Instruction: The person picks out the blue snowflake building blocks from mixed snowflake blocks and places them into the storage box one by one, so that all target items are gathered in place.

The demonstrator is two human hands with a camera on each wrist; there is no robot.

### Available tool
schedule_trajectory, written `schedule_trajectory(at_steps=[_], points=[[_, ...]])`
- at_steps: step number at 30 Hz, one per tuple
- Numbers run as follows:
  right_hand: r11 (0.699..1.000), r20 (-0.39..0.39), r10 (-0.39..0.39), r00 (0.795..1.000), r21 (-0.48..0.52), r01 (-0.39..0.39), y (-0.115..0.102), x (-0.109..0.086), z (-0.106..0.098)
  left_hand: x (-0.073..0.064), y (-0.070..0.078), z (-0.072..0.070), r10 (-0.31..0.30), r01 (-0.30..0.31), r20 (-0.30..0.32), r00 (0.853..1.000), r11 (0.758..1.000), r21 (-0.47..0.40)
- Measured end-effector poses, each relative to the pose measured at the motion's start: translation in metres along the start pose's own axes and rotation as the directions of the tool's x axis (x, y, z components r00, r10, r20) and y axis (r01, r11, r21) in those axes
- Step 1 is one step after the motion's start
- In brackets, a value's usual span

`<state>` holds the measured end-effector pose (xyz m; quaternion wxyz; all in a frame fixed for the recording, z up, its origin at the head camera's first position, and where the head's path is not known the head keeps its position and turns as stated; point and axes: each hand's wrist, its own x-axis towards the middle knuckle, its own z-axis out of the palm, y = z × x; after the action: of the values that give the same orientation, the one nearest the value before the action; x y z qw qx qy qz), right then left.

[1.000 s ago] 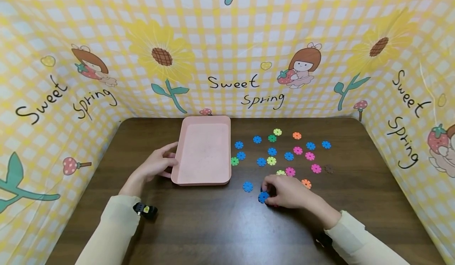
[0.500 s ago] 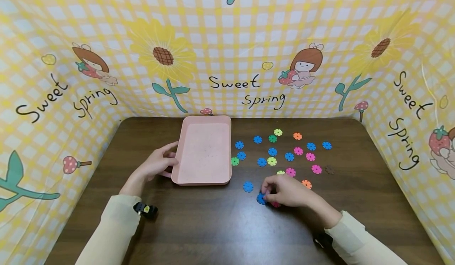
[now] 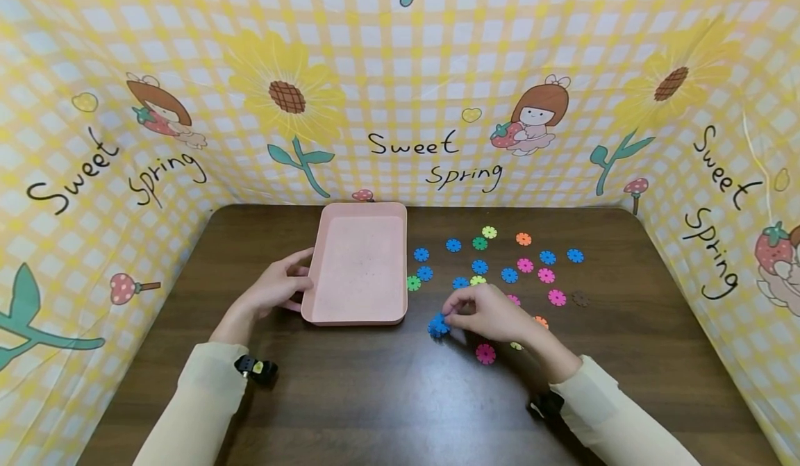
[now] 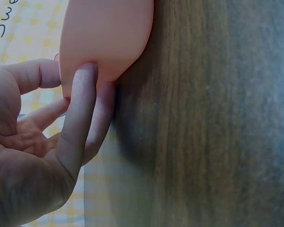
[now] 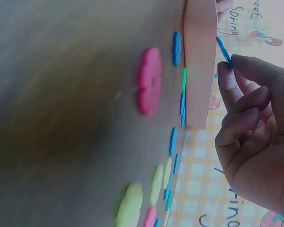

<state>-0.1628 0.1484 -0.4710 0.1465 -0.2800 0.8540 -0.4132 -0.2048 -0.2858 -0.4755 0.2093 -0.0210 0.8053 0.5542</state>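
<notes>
My right hand (image 3: 490, 313) pinches a blue notched disc, a snowflake-shaped building piece (image 5: 221, 46), between thumb and forefinger. In the right wrist view the piece stands on edge, raised above the table. From the head view it overlaps another blue disc (image 3: 434, 331) lying to the right of a pink tray (image 3: 359, 264). The other fingers of that hand are folded in. At the tray's left side, my left hand (image 3: 275, 287) rests its fingertips against the outer wall (image 4: 109, 38), fingers extended. Only the tray's bare pink floor shows inside it.
Several loose discs in blue, pink, green, yellow and orange lie right of the tray, including a pink disc (image 3: 485, 353) near my right wrist and a brown one (image 3: 580, 298) farther right. A yellow checked cloth (image 3: 400, 70) stands around the dark wooden table (image 3: 350, 396).
My right hand has moved left and a little away from me with the blue disc, uncovering the pink disc. The left hand and the tray stay in place.
</notes>
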Motion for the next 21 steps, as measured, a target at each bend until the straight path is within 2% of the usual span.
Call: schedule_trajectory(at_steps=[14,21], points=[[0.993,-0.136,0.043,0.99,0.112,-0.027,-0.028,0.063,0.02,0.0,0.0,0.0,-0.007,0.007,0.001,1.0,1.0,0.002],[0.99,-0.139,0.036,0.99,0.143,-0.016,-0.047,0.095,0.039,-0.001,0.0,-0.002,-0.003,0.003,0.002,1.0,1.0,-0.002]])
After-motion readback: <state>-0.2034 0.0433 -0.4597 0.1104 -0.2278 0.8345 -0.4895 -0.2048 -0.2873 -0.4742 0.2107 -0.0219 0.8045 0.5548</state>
